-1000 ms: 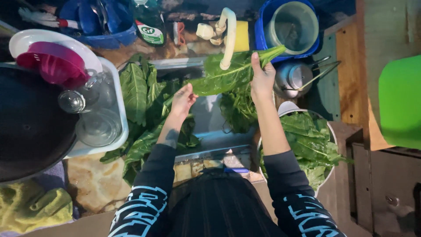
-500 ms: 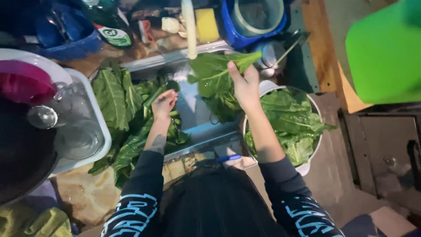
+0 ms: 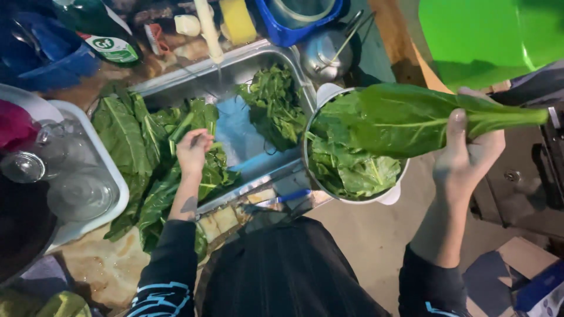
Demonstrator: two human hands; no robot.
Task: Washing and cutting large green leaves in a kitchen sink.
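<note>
At the far left of the head view a white tray (image 3: 114, 182) holds upturned clear glasses (image 3: 79, 196), with a dark round pan edge below them. Beside it, a heap of long green leaves (image 3: 126, 144) spills from the steel sink (image 3: 258, 58) onto the surface, their long axes running roughly away from the person. The left hand (image 3: 192, 151) rests on this heap at the sink's near left corner, its fingers curled down onto a pale leaf stem; whether it pinches the stem or only touches it cannot be told. A thin stream of water falls from the pale tap (image 3: 207, 29) into the sink just beyond that hand, and a smaller clump of wet greens (image 3: 273, 108) lies against the sink's right wall.

Just right of the sink stands a white pot (image 3: 388, 196), already full of leaves. The right hand (image 3: 470, 149) is closed around the stalk end of one large leaf (image 3: 399, 117), thumb on the near side. The leaf's long axis lies almost level, left to right: its stem points right, past the hand toward the green bin (image 3: 487, 35), while its broad blade stretches left and hangs over the pot's mouth, touching or nearly touching the leaves inside. So the pot lies directly left of the right hand, below the blade, and well apart from the left hand.
</note>
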